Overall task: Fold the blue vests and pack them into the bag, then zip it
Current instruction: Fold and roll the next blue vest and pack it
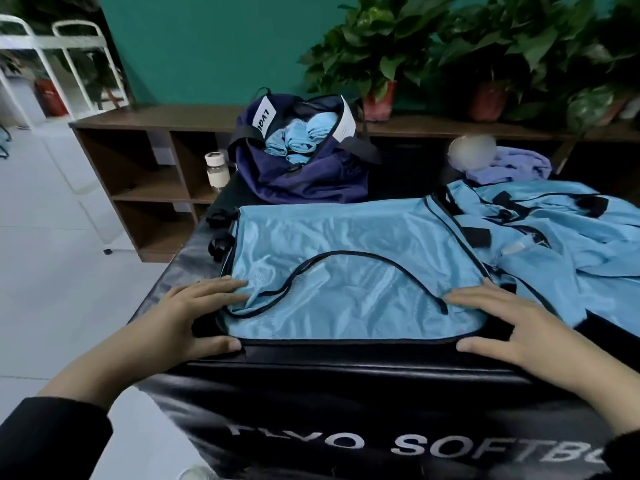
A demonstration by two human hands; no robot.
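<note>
Left hand (194,315), right hand (498,322) — fingers spread flat, pressing blue vest (346,271)

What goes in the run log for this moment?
left hand flat on vest | right hand flat on vest | bag open, rolled vests inside

Left hand (194,317), right hand (505,323) flat on spread blue vest (346,244) (bag (298,168) behind, unzipped)
</note>
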